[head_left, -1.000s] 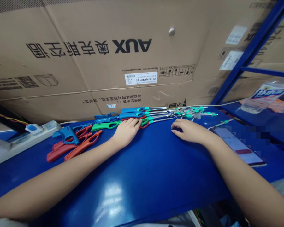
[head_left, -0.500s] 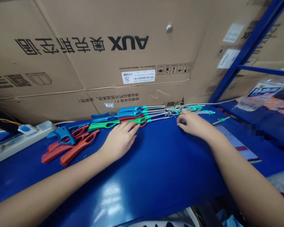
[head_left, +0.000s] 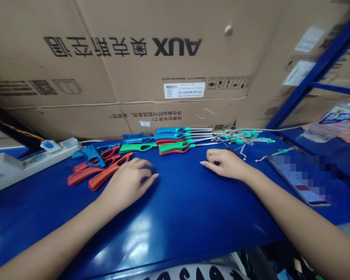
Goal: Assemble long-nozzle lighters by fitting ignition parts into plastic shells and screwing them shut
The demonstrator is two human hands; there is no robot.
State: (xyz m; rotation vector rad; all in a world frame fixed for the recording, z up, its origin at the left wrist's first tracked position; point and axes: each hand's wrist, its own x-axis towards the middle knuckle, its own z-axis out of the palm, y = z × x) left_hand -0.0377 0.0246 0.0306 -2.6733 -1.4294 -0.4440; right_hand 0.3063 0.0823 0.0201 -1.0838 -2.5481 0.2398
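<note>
My left hand [head_left: 128, 181] rests low over the blue table, fingers loosely curved and apart, beside an orange lighter handle [head_left: 107, 173]. Red handles [head_left: 87, 171] and a blue handle [head_left: 93, 155] are heaped behind it. My right hand [head_left: 227, 163] hovers above the tabletop with its thumb stretched left and a gap below the curled index finger; nothing shows in it. Beyond both hands lies a stack of long-nosed lighters, with a green lighter [head_left: 175, 146] in front and blue lighters [head_left: 170, 136] behind. Metal rods with teal ends [head_left: 251, 136] are piled near my right hand.
A large cardboard sheet [head_left: 140, 74] stands behind the blue table [head_left: 175, 210]. On the left is a white power strip [head_left: 46, 157]. A flat phone-like device [head_left: 306, 194] lies to the right, and a clear plastic package [head_left: 335, 120] sits beyond the blue frame [head_left: 297, 99].
My left hand has come away from the green lighter towards the orange handle. The right hand has drawn back from the rods. The camera view has turned slightly left.
</note>
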